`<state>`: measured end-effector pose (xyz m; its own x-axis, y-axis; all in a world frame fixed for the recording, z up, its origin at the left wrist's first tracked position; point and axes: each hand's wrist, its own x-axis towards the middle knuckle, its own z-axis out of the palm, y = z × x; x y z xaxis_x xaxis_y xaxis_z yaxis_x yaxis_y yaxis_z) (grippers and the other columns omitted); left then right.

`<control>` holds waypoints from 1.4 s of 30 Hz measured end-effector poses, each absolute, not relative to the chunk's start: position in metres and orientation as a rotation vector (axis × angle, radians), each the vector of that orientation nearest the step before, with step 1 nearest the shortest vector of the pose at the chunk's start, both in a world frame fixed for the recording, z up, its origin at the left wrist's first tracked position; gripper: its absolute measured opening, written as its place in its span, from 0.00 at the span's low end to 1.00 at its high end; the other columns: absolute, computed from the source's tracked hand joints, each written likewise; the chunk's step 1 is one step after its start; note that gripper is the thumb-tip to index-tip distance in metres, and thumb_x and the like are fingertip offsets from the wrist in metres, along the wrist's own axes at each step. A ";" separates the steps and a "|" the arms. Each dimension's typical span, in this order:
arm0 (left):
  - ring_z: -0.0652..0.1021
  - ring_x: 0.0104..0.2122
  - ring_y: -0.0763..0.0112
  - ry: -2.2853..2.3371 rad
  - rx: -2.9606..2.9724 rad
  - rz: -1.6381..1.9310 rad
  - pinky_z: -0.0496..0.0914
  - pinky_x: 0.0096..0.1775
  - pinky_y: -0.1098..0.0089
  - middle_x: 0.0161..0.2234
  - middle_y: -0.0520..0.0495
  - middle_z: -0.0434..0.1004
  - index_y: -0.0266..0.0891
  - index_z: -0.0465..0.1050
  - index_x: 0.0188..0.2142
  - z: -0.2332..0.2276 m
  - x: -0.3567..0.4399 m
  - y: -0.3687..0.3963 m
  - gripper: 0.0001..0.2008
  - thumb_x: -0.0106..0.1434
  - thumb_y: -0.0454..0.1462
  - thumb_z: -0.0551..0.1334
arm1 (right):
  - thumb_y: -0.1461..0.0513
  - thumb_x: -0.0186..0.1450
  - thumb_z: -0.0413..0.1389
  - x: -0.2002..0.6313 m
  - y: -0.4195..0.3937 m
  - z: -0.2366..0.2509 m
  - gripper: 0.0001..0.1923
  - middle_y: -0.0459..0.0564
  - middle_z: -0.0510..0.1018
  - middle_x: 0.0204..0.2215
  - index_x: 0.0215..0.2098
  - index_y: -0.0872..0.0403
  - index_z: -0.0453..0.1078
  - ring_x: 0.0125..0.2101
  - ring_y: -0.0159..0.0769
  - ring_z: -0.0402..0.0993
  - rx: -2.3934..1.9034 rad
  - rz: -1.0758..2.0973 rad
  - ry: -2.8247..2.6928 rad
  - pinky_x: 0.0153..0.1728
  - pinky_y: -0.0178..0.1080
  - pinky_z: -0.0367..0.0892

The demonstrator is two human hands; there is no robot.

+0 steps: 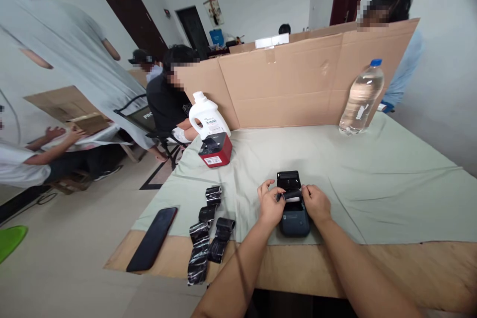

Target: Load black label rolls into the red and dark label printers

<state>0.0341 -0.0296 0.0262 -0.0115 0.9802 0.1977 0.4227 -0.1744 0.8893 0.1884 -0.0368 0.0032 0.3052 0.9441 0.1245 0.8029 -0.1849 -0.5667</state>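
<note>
Wooden worktop (410, 268) edge lies nearest, with a pale green cloth (391, 184) spread over it. Both hands pinch a black strip across one open dark-blue label printer (294, 218) at the near middle: left hand (271, 204) curled on its left side, right hand (316, 202) on its right. To the left lie one black phone (152, 238) and four black ribbon rolls (210, 231), partly unrolled. Farther off sit one red printer (215, 150), one white jug (206, 115), one water bottle (361, 97), then a cardboard screen (298, 79).

Matt plastic printer (294, 216) (cloth (372, 184) probably cotton).
</note>
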 end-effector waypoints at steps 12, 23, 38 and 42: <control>0.73 0.32 0.68 1.607 1.486 1.356 0.67 0.39 0.68 0.29 0.50 0.73 0.40 0.69 0.33 0.073 -0.108 -0.016 0.08 0.50 0.32 0.57 | 0.57 0.69 0.44 0.191 -0.036 0.001 0.19 0.48 0.73 0.29 0.26 0.54 0.71 0.26 0.30 0.59 -2.032 0.343 -1.557 0.26 0.36 0.44; 0.75 0.45 0.62 2.254 1.848 0.690 0.68 0.48 0.68 0.41 0.44 0.76 0.39 0.71 0.30 0.043 -0.242 -0.030 0.15 0.47 0.26 0.52 | 0.57 0.69 0.44 0.190 -0.036 0.005 0.19 0.48 0.74 0.30 0.28 0.54 0.71 0.27 0.30 0.61 -2.068 0.364 -1.560 0.26 0.36 0.44; 0.74 0.46 0.55 2.143 2.021 -0.130 0.65 0.47 0.62 0.42 0.40 0.75 0.37 0.71 0.44 0.056 -0.214 -0.098 0.17 0.54 0.33 0.57 | 0.56 0.69 0.45 0.190 -0.035 0.007 0.18 0.49 0.75 0.31 0.29 0.53 0.72 0.27 0.31 0.64 -2.079 0.383 -1.557 0.26 0.35 0.46; 0.76 0.39 0.58 1.903 1.826 -0.246 0.67 0.39 0.65 0.35 0.47 0.77 0.43 0.74 0.37 0.109 -0.196 -0.115 0.15 0.50 0.29 0.57 | 0.56 0.69 0.44 0.189 -0.035 0.007 0.19 0.49 0.75 0.30 0.29 0.53 0.72 0.27 0.31 0.65 -2.082 0.392 -1.554 0.26 0.36 0.45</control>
